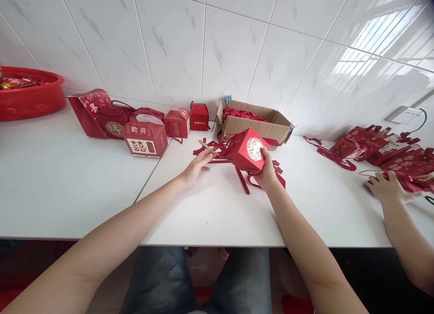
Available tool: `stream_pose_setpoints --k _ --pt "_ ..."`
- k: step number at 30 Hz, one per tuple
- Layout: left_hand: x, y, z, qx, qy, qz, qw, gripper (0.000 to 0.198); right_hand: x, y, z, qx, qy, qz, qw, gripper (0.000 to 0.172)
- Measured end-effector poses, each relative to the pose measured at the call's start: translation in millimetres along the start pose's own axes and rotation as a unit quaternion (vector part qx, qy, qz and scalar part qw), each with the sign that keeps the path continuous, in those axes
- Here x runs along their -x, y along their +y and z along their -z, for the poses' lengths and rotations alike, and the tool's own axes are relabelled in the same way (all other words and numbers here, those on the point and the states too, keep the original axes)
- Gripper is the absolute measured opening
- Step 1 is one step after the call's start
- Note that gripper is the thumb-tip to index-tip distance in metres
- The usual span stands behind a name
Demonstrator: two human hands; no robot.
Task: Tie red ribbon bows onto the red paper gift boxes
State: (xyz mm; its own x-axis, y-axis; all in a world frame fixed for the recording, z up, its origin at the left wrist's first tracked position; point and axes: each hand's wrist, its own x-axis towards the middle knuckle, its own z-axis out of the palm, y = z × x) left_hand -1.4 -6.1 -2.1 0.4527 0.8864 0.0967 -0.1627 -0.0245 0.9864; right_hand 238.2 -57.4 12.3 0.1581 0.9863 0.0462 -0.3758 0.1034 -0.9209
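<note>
My right hand [266, 171] grips a red box [250, 150] with a round white design, tilted above the table. To its left, my left hand [198, 166] has its fingers closed on a thin gold strip [207, 146]. Dark red threads or tassels show at the box's left side, close to the left fingertips. Red flat pieces and a red strip [242, 180] lie on the white table beneath the box. Just behind stands an open cardboard box [257, 124] with red material inside.
Several red gift boxes [145, 140] stand at the back left, near a red basin [32, 97]. At the right, another person's hand [388, 187] rests beside red bags [400, 158]. Tiled wall [176, 47] runs behind the white table [190, 214].
</note>
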Motion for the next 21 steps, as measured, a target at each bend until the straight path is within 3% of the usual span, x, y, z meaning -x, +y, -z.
stream_pose_setpoints --k 13,21 --pt "4.3 2.0 -2.7 -0.012 -0.006 0.006 1.0 0.046 -2.8 -11.2 4.9 -0.09 0.069 -0.07 0.991 0.048" --pt "5.5 6.4 -5.9 -0.023 -0.003 0.01 1.0 0.048 3.7 -3.1 1.9 -0.02 -0.051 -0.081 0.995 0.042"
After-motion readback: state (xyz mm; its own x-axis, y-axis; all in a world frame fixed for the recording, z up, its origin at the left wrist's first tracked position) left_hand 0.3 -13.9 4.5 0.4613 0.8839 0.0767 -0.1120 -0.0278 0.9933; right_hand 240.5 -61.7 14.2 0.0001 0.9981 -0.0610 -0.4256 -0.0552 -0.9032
